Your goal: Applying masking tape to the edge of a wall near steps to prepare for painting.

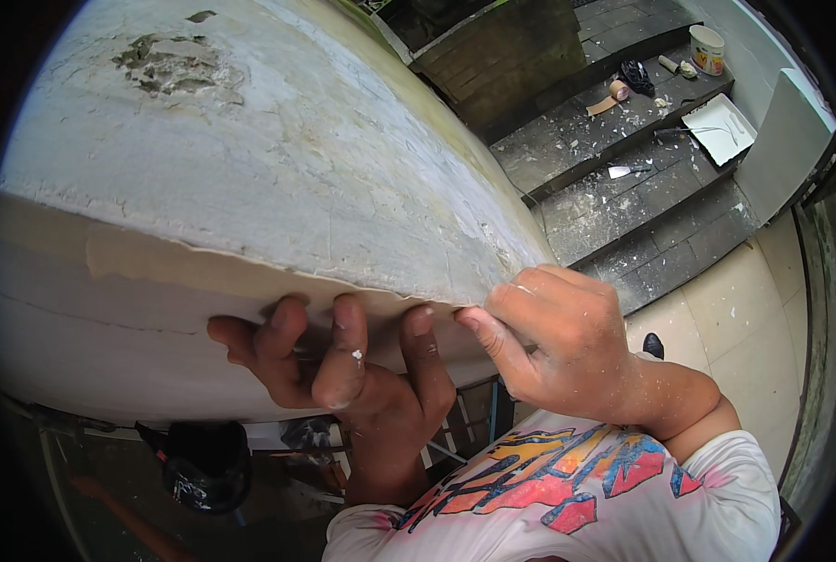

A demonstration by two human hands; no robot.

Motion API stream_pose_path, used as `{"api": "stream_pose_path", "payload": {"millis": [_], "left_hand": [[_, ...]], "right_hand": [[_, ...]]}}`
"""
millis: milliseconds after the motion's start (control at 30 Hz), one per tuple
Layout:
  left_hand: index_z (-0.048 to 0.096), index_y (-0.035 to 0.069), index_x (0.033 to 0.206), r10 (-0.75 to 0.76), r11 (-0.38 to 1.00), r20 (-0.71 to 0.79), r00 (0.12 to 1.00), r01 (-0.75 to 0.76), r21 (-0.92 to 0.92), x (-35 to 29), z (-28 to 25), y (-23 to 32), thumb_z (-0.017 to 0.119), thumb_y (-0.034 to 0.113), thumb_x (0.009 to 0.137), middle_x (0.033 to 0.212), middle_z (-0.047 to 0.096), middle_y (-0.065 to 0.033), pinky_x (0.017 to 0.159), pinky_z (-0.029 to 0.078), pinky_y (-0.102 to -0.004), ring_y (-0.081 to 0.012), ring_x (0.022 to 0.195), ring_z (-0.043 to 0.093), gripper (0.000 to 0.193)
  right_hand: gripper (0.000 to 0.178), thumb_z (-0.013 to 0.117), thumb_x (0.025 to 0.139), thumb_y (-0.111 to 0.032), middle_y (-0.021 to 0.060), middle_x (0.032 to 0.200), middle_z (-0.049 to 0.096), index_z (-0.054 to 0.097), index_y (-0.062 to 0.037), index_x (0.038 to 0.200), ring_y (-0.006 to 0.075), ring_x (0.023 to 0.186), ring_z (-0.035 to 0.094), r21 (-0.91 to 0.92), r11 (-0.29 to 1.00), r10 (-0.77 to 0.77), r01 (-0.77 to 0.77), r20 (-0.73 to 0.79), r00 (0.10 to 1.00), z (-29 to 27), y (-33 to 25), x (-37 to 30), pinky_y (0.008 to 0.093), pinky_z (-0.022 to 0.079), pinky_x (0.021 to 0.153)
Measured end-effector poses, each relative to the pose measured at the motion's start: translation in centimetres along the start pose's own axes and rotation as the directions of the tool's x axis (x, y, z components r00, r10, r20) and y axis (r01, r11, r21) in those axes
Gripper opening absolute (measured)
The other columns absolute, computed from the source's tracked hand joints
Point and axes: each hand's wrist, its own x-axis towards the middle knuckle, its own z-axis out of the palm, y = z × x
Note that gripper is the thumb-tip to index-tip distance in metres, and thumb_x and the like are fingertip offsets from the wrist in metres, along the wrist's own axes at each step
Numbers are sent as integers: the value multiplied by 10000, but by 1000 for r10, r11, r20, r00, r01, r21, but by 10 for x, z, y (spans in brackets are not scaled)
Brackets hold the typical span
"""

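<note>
A strip of tan masking tape runs along the edge of a weathered white wall, its upper rim slightly wavy. My left hand is below that edge, fingers apart and fingertips pressed against the strip. Farther right along the edge, my right hand has its fingers curled and its thumb at the tape, pinching it. The part of the tape under the right fingers is hidden.
Dark, paint-spattered steps at the right hold a tape roll, a black bag, a bucket, a white tray and a putty knife. Lower left, another person's arm shows near a black rounded object.
</note>
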Motion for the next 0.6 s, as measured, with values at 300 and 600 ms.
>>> {"api": "stream_pose_path", "payload": {"millis": [300, 600], "left_hand": [[517, 131, 1177, 21, 999, -138, 990, -15, 44, 6, 9, 4, 567, 174, 979, 1346, 367, -152, 1177, 129, -650, -447, 1433, 208, 209], [543, 88, 1079, 12, 994, -169, 986, 6, 106, 14, 3, 16, 594, 164, 978, 1240, 424, -158, 1167, 219, -649, -376, 1306, 397, 137]], "right_hand": [[235, 788, 796, -72, 92, 781, 590, 598, -8, 918, 251, 659, 588, 329, 942, 120, -61, -163, 979, 13, -15, 11, 347, 483, 599], [158, 743, 858, -36, 50, 751, 614, 594, -11, 902, 106, 573, 574, 477, 867, 174, -145, -16, 985, 6, -22, 11, 252, 456, 506]]}}
